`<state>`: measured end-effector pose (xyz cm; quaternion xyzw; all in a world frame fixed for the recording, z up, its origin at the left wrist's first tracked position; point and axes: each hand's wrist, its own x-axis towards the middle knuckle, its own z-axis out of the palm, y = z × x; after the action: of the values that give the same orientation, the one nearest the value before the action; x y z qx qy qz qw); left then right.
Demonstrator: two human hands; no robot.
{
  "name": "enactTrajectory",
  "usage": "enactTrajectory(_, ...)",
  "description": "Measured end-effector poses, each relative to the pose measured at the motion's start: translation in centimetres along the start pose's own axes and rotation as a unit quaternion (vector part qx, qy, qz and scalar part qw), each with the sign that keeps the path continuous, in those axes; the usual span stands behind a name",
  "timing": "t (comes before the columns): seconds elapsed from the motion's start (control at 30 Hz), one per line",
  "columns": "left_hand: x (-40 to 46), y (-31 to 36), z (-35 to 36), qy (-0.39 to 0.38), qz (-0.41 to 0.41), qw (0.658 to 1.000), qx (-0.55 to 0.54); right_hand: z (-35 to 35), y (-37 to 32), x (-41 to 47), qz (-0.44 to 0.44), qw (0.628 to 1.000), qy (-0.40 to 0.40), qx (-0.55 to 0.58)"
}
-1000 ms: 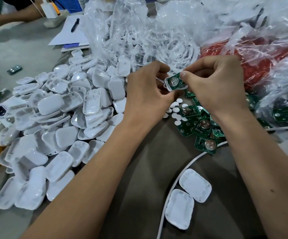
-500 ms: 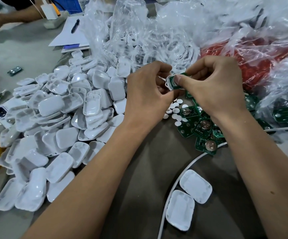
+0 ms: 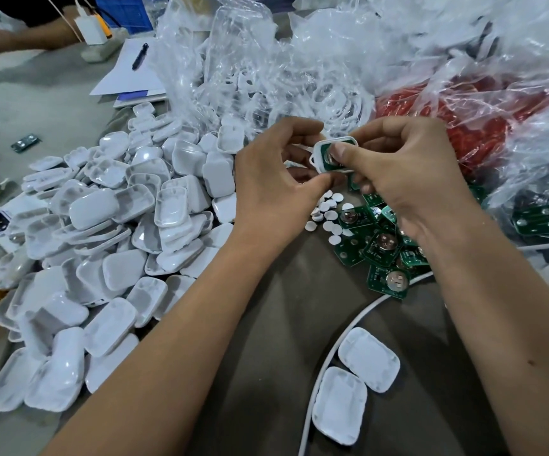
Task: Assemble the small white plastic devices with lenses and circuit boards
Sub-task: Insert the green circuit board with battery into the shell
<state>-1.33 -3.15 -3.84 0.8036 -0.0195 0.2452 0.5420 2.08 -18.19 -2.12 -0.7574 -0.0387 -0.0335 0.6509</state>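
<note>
Above the desk (image 3: 266, 324), both hands hold one small white shell (image 3: 320, 152) with a green circuit board (image 3: 326, 156) seated in it. The left hand (image 3: 273, 182) pinches the shell's left end, fingers curled round it, while the right hand (image 3: 407, 176) grips the other end and presses its thumb down on the board. The piece looks light, stiff and smooth, so it could slip; holding it by the rim and pushing on the board's flat face seems safest, since the thin board may crack if bent. A heap of empty shells (image 3: 102, 241) lies to the left, loose boards (image 3: 381, 251) and small white discs (image 3: 327, 209) sit under the hands, and two closed shells (image 3: 355, 383) rest nearer the person. Behind, clear plastic bags (image 3: 266, 77) hold more white parts, and one holds something red (image 3: 463, 126)
</note>
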Motion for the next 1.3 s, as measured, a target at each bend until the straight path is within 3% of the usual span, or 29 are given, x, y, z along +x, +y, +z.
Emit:
enactTrajectory(0.1,-0.1,-0.1,0.2,0.005,-0.070,0.995,-0.076,0.0,0.0,-0.1,-0.014,1.000,0.004,0.022)
enactTrajectory(0.23,-0.2,-0.2,0.6,0.005,-0.182,0.956,-0.229,0.0,0.1,0.1,-0.024,0.999,0.001,0.030)
enactTrajectory(0.33,-0.3,-0.2,0.7,-0.003,-0.218,0.941,-0.260,0.0,0.1,0.1,-0.027,0.999,-0.007,0.044)
enactTrajectory(0.7,-0.3,0.3,0.4,-0.015,-0.216,0.929,-0.301,0.0,-0.3,-0.3,0.003,0.992,-0.041,0.122)
enactTrajectory(1.03,-0.2,0.5,0.4,-0.031,-0.225,0.919,-0.323,-0.7,-0.5,0.2,0.107,0.959,-0.111,0.237)
enactTrajectory(1.3,0.1,0.9,0.0,-0.025,-0.255,0.902,-0.348,-0.6,-0.6,0.1,0.121,0.958,-0.100,0.240)
